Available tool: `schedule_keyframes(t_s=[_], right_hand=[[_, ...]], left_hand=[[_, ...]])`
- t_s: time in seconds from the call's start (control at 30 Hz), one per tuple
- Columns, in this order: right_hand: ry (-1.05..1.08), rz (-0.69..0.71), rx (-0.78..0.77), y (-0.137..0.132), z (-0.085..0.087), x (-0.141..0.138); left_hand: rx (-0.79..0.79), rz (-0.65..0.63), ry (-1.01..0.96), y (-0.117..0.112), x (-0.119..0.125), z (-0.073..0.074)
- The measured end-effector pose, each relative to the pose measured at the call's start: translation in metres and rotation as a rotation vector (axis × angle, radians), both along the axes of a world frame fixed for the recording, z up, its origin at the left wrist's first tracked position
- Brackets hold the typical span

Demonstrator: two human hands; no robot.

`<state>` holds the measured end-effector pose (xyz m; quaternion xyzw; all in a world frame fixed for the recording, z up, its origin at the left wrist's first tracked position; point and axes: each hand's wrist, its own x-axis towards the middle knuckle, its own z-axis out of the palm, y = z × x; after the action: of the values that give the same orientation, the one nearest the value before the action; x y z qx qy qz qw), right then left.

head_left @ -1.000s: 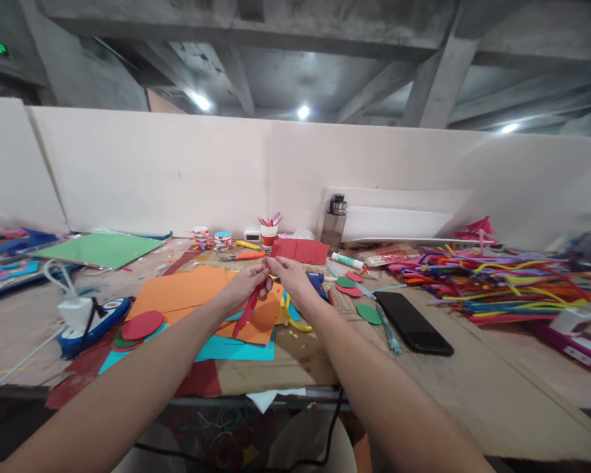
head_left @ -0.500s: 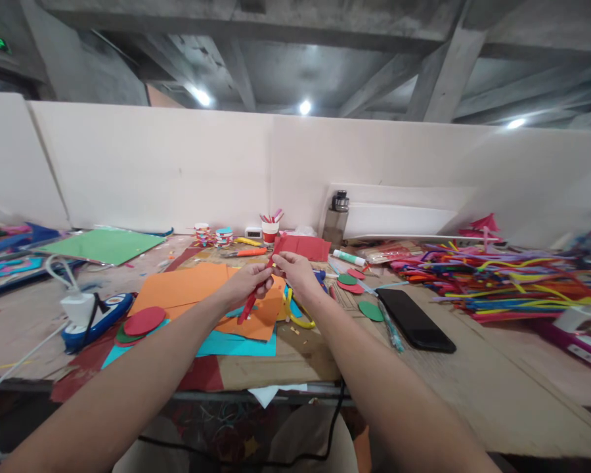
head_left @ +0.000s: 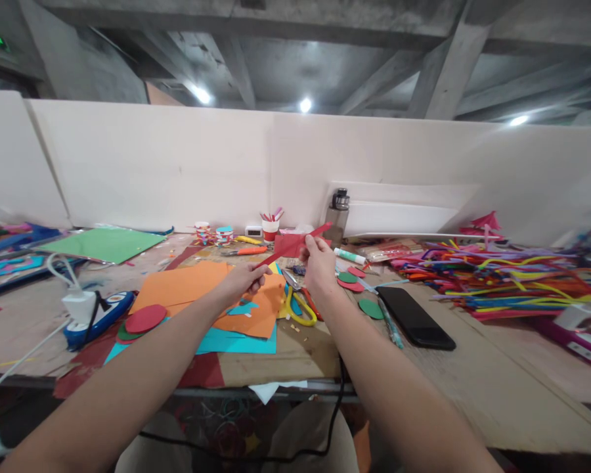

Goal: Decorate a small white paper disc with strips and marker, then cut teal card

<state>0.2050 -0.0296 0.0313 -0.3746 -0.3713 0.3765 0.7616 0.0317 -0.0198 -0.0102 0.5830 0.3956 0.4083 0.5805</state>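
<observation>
A thin red paper strip (head_left: 288, 247) stretches between my two hands above the table. My left hand (head_left: 243, 279) pinches its lower left end over the orange paper sheets (head_left: 187, 289). Higher and further back, my right hand (head_left: 318, 263) pinches the strip near its upper right end, whose tip sticks out toward the bottle (head_left: 335, 219). Yellow-handled scissors (head_left: 298, 302) lie on the table just below my right hand. A folded red paper (head_left: 288, 244) lies behind the strip.
Cyan paper (head_left: 236, 341) and red and green paper circles (head_left: 142, 318) lie near the front edge. A black phone (head_left: 414, 317) rests to the right, a heap of coloured pipe cleaners (head_left: 502, 276) beyond it. A charger and cable (head_left: 79, 305) sit left, green sheet (head_left: 101, 245) behind.
My hands have drawn apart: the right hand rose and moved right, pulling the red strip out straight. The scissors, earlier hidden by the hands, now show.
</observation>
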Motion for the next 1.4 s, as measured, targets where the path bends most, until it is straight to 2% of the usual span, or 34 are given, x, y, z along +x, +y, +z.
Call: schedule_keyframes(t_s=[0.1, 0.17, 0.23, 0.4, 0.53, 0.6, 0.73, 0.8, 0.93, 1.13, 1.4], right_hand=[[0.059, -0.055, 0.041, 0.0, 0.005, 0.002], [0.034, -0.061, 0.081, -0.002, 0.006, -0.001], [-0.044, -0.036, 0.132, -0.005, 0.003, -0.007], [-0.366, 0.045, 0.192, -0.015, -0.008, -0.02], [-0.624, 0.04, 0.283, -0.023, -0.011, -0.025], [-0.664, 0.049, 0.317, -0.025, -0.01, -0.025], [-0.545, 0.013, 0.305, -0.025, -0.003, -0.021], [-0.478, -0.031, 0.292, -0.025, 0.002, -0.017], [-0.371, -0.108, 0.301, -0.025, 0.01, -0.012], [-0.241, -0.152, 0.336, -0.021, 0.018, -0.003], [0.043, -0.215, 0.395, -0.005, 0.027, 0.02]], left_hand=[[-0.117, 0.126, -0.002, -0.001, -0.003, 0.002], [-0.187, 0.132, -0.017, -0.002, -0.003, 0.003], [-0.233, 0.052, -0.056, -0.003, -0.002, 0.005], [-0.247, -0.298, -0.237, -0.007, 0.004, 0.008], [-0.251, -0.359, -0.28, -0.005, 0.003, 0.01], [-0.271, -0.352, -0.294, -0.004, 0.001, 0.01], [-0.348, -0.299, -0.253, -0.006, 0.0, 0.009], [-0.35, -0.203, -0.208, -0.008, 0.001, 0.009], [-0.249, 0.013, -0.193, -0.009, 0.003, 0.011], [-0.23, 0.08, -0.262, -0.008, 0.003, 0.016], [-0.184, 0.209, -0.322, -0.007, 0.001, 0.018]])
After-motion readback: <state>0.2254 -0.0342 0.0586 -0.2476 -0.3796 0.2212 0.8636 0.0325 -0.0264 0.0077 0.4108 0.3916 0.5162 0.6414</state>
